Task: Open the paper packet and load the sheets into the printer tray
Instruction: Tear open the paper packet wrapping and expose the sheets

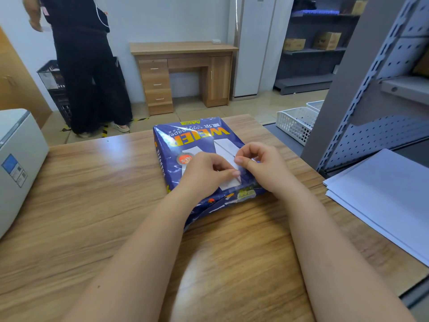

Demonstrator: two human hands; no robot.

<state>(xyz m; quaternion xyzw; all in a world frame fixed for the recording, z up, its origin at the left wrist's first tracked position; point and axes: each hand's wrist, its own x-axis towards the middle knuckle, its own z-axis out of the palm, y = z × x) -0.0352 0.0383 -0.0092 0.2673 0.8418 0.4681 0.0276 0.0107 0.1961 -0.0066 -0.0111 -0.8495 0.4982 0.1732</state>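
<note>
A blue paper packet (183,140) with yellow lettering lies flat on the wooden table (92,182), its wrapper torn along the near edge. Both my hands rest on top of it near its middle. My left hand (204,170) pinches the wrapper between thumb and forefinger. My right hand (260,163) pinches the same spot from the right, fingertips almost touching the left ones. The grey-white printer (16,159) stands at the table's left edge; its tray is not visible.
Loose white sheets (380,194) lie stacked at the table's right edge. A grey perforated metal shelf (371,89) rises on the right, with white baskets (297,122) on the floor. A person in black (88,66) stands beyond the table by a wooden desk (183,73).
</note>
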